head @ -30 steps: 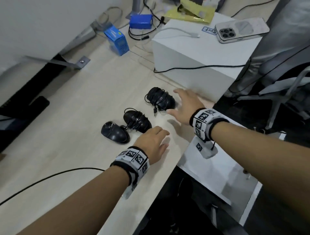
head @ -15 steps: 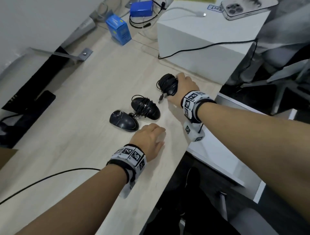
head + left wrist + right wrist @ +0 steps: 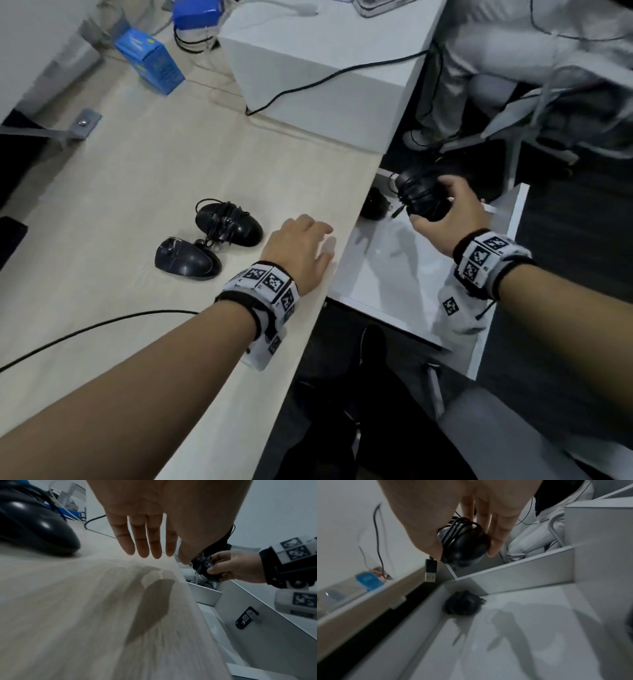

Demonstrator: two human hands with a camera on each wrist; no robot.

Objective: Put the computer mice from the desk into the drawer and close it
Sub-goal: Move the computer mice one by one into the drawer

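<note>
My right hand grips a black mouse wrapped in its cable, held above the open white drawer right of the desk; its USB plug dangles. Another black mouse lies in the drawer's far corner, near the desk edge. Two black mice stay on the wooden desk: a cable-wrapped one and a plain one in front of it. My left hand lies flat and open on the desk by its right edge, fingers straight, just right of those mice.
A white box with a black cable over it stands at the desk's far right. A blue carton sits at the back. A black cable crosses the near desk. A seated person's light trousers are beyond the drawer.
My right hand closed round the far mouse, lifted it off the desk and carried it right, over the open drawer. The left hand stayed on the desk.
</note>
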